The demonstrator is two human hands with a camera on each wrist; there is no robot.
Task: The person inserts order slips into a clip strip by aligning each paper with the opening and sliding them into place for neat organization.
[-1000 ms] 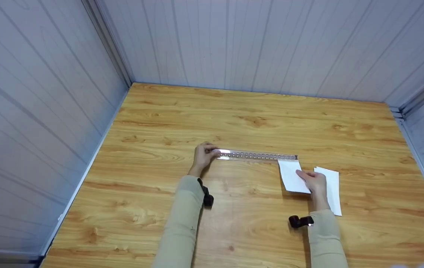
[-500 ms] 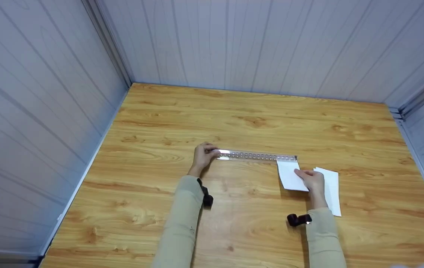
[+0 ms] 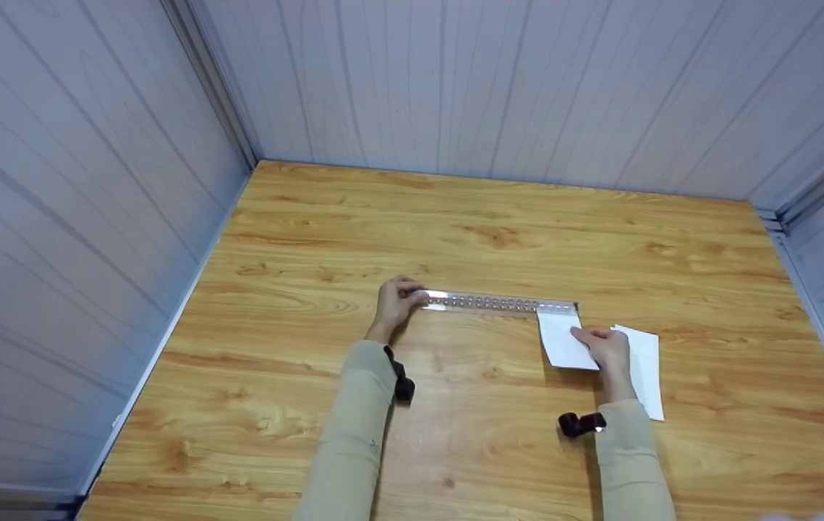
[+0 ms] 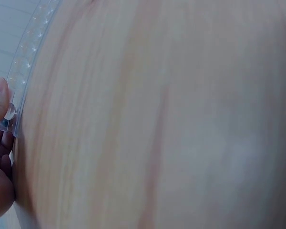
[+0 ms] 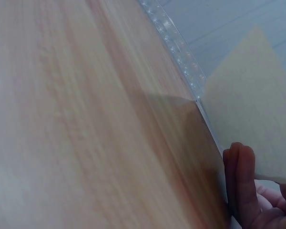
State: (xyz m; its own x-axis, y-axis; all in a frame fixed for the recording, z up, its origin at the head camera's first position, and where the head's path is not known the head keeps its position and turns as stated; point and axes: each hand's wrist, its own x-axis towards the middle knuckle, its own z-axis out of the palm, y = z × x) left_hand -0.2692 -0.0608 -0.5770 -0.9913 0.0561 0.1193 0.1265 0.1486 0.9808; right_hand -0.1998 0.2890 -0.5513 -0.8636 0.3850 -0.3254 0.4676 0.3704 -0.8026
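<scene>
A long clear plastic strip (image 3: 484, 302) with rows of round bumps or beads lies crosswise on the table. My left hand (image 3: 393, 304) pinches its left end; in the left wrist view the thumb lies over that end of the strip (image 4: 26, 59). My right hand (image 3: 608, 351) pinches the right edge of a small white paper sheet (image 3: 566, 341). The sheet's far edge meets the strip near the strip's right end, and its near part is tilted up off the table. Seen from the right wrist, the paper (image 5: 255, 100) stands beside the strip (image 5: 174, 50), with fingers below it.
More white paper (image 3: 644, 373) lies on the wooden table (image 3: 498, 231) just right of my right hand, partly behind the wrist. Pale panelled walls (image 3: 397, 87) close off the back, left and right.
My right hand and its paper sheet have shifted slightly left and away from me along the strip. The left hand and the strip have stayed put.
</scene>
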